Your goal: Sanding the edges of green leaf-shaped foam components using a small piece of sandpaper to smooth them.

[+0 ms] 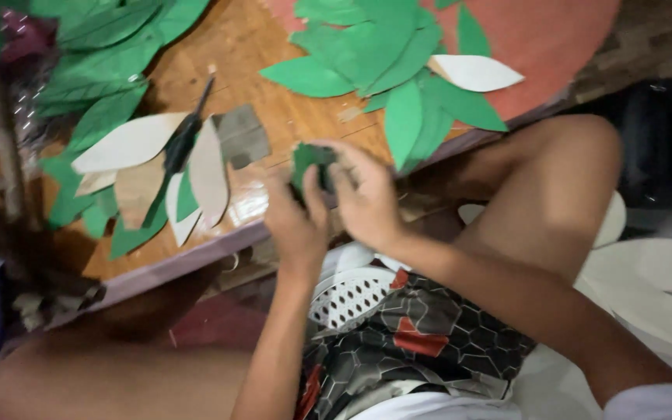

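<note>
basket: a white perforated plastic basket [349, 293] is seen in the lap, below the hands; only part of the rim and holed wall is shown, contents cannot be told.
board: a low wooden board [262, 58] with a pale purple edge is used as the work surface; paper leaves are spread over it.
left hand: the left hand [297, 222] is raised from the lap, forearm running up from the bottom of the view, fingers curled shut around the left side of the green piece, thumb laid on its front.
right hand: the right hand [367, 198] is brought in from the right, forearm crossing above the knee, fingers closed on the right side and top of the same piece.
green piece: a small dark green piece [310, 162], paper-like and bent or crumpled, is held between both hands just over the near edge of the board; its exact shape is blurred.
green leaves: green cut-out leaves [367, 47] are piled at the far middle of the board; more are seen at the far left.
pale leaves: cream leaf shapes [130, 142] are laid left of the hands, one more [476, 72] on the far pile.
scissors: dark scissors [184, 140] are laid across the pale leaves, well left of the hands.
grey card: a grey card scrap [241, 136] is laid just beside the scissors.
red sheet: a reddish sheet [561, 39] is seen under the far pile.
</note>
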